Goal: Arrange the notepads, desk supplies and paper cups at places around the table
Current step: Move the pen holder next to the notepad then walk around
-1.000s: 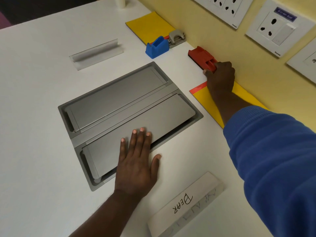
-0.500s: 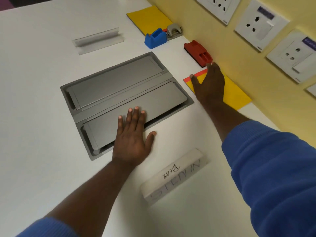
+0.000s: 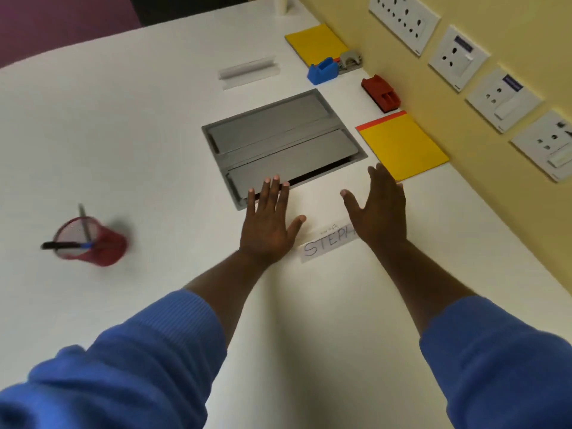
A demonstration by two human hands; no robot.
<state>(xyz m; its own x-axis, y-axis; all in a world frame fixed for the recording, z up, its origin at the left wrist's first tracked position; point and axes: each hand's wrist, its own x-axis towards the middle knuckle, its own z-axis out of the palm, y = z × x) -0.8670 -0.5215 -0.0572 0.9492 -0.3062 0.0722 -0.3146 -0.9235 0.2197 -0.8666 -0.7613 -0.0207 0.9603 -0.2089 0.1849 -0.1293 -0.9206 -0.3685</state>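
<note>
Two yellow notepads lie along the wall side of the white table: the near notepad with an orange top strip, the far notepad beyond it. A red tape dispenser sits between them, and a blue tape dispenser and a grey hole punch rest by the far pad. My left hand lies flat and open at the grey panel's near edge. My right hand hovers open just short of the near notepad, holding nothing. A paper cup stands at the far edge.
A grey recessed cable panel fills the table's middle. A red mesh pen holder with pens stands at the left. A paper name card lies between my hands, a clear name-card stand farther off. Wall sockets line the yellow wall.
My right hand let go of the red tape dispenser, slid back over the near notepad and now hovers open beside the name card. The view pulled back, showing the pen holder.
</note>
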